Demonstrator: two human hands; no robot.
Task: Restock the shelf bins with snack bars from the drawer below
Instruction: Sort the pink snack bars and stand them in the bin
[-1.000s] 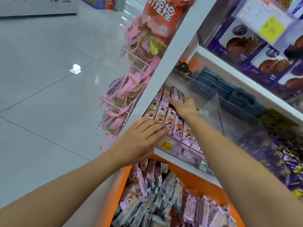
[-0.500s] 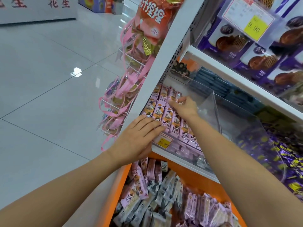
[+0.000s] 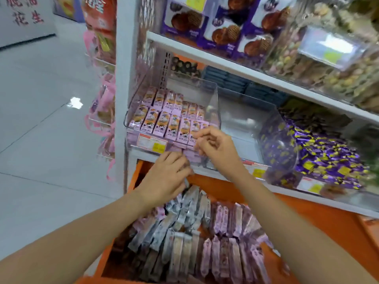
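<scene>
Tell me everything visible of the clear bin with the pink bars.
The bin is clear, glossy plastic, open-topped, with a low front wall and taller sides. It sits at the left end of the white shelf, against the upright. Pink-and-orange bars fill it in neat rows. A label with a yellow patch is on its front. The right hand, fingers curled, is at its front right corner; whether it pinches a bar is unclear. The left hand is just below its front edge.

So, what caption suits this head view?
The left hand and right hand at a clear bin of pink snack bars, above an orange drawer full of more.
</scene>
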